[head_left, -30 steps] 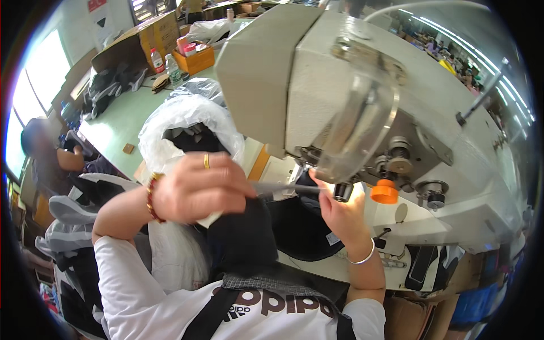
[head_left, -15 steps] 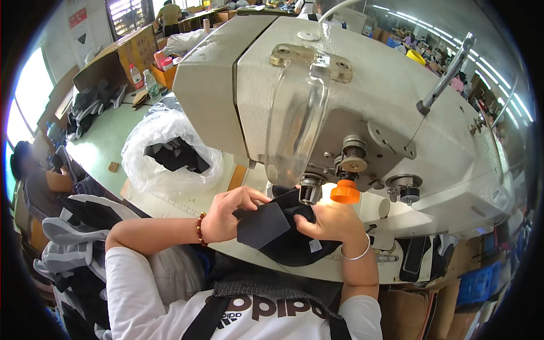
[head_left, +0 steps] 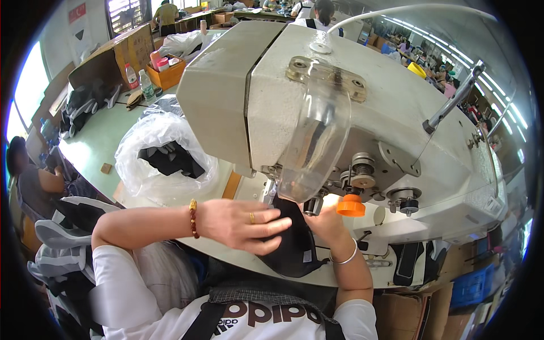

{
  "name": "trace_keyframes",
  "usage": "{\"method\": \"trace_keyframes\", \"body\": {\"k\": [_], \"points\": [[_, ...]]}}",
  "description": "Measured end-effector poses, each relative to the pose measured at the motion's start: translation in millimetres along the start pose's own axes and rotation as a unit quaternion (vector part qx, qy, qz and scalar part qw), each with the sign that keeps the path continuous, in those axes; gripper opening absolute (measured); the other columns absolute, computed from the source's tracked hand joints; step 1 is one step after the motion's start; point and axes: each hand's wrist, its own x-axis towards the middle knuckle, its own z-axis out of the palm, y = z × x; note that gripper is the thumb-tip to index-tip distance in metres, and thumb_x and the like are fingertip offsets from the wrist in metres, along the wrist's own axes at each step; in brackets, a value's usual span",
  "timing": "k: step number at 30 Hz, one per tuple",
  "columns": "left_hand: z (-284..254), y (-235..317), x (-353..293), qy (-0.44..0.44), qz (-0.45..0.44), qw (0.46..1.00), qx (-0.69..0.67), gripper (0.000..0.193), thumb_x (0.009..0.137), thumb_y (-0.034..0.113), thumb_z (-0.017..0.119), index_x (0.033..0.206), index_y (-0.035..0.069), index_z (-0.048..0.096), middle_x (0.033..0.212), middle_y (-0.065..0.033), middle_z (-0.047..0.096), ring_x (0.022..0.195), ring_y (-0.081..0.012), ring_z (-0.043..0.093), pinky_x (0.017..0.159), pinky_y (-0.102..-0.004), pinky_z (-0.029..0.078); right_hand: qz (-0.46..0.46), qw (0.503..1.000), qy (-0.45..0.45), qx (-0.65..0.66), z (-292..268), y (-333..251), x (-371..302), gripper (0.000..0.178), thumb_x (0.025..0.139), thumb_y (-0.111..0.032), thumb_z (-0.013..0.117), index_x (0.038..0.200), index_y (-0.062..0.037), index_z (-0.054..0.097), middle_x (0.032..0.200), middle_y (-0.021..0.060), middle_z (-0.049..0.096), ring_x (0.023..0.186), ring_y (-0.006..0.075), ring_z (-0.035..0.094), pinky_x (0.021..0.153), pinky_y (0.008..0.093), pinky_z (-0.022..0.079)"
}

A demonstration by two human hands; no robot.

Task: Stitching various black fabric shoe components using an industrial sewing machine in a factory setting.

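Observation:
A black fabric piece [head_left: 288, 249] with a small white label lies on the sewing machine's bed, its far end under the machine head [head_left: 351, 107]. My left hand [head_left: 243, 226], wearing a ring and a beaded bracelet, is over the piece's left side with its fingers stretched out and slightly apart. Close to the needle area, my right hand [head_left: 328, 224] is at the right edge of the fabric. Its fingertips are hidden behind the metal parts and the orange knob [head_left: 351, 205]. A clear plastic guard [head_left: 317, 136] hangs in front of the head.
A clear plastic bag [head_left: 133, 167] with dark pieces stands left of the machine. Bottles [head_left: 146, 85] and an orange box [head_left: 170, 73] are farther back. Grey and black pieces [head_left: 62, 260] are piled at my left. A person [head_left: 42, 178] sits at the far left.
My left hand has let go of the dark flap and straightened its fingers over the fabric. The black piece lies flatter, and my right thumb is now hidden. The view has shifted slightly.

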Motion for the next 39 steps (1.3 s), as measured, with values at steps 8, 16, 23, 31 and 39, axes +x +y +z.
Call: {"method": "trace_keyframes", "body": {"k": [8, 16, 23, 31, 39], "points": [[49, -16, -8, -0.021, 0.05, 0.955, 0.292, 0.029, 0.082, 0.023, 0.063, 0.111, 0.02, 0.065, 0.101, 0.0049, 0.062, 0.106, -0.0089, 0.054, 0.1, -0.0419, 0.044, 0.213, 0.964, -0.077, 0.137, -6, 0, -11, 0.015, 0.079, -0.015, 0.079, 0.089, -0.0043, 0.076, 0.08, 0.0105, 0.073, 0.071, 0.0239, 0.07, 0.067, 0.0337, 0.053], [37, -13, 9, 0.11, 0.017, 0.986, 0.125, 0.01, 0.08, 0.009, 0.069, 0.087, 0.002, 0.068, 0.086, -0.0074, 0.069, 0.072, -0.017, 0.062, 0.074, -0.0319, 0.058, 0.054, 0.997, -0.051, -0.005, -16, -13, 3, 0.01, 0.077, -0.013, 0.078, 0.084, -0.0059, 0.078, 0.07, 0.0093, 0.07, 0.064, 0.0263, 0.068, 0.068, 0.0351, 0.053], [35, -8, -14, 0.082, -0.008, 0.982, 0.172, 0.008, 0.082, 0.007, 0.071, 0.08, 0.004, 0.063, 0.092, -0.0143, 0.073, 0.092, -0.0256, 0.073, 0.081, -0.0342, 0.062, -0.001, 0.995, -0.052, -0.081, -13, -15, 1, 0.02, 0.072, -0.006, 0.076, 0.091, -0.0059, 0.073, 0.084, 0.0109, 0.07, 0.075, 0.0291, 0.067, 0.067, 0.0395, 0.052], [33, -1, -19, 0.142, -0.091, 0.975, 0.144, 0.013, 0.083, 0.007, 0.069, 0.085, 0.003, 0.057, 0.099, -0.0217, 0.072, 0.094, -0.031, 0.073, 0.079, -0.0361, 0.064, 0.052, 0.996, -0.071, -0.026, -3, -6, -16, 0.029, 0.085, 0.007, 0.063, 0.108, -0.0087, 0.073, 0.108, 0.0058, 0.076, 0.092, 0.0241, 0.072, 0.083, 0.0375, 0.056], [28, 7, -17, 0.144, -0.149, 0.976, 0.072, 0.015, 0.085, 0.007, 0.067, 0.091, 0.003, 0.054, 0.099, -0.0223, 0.072, 0.094, -0.0315, 0.073, 0.077, -0.0353, 0.065, 0.069, 0.996, -0.045, -0.026, 2, -12, -22, 0.028, 0.091, 0.003, 0.064, 0.115, -0.0092, 0.073, 0.11, 0.0084, 0.075, 0.095, 0.0246, 0.072, 0.087, 0.0361, 0.055]]}}
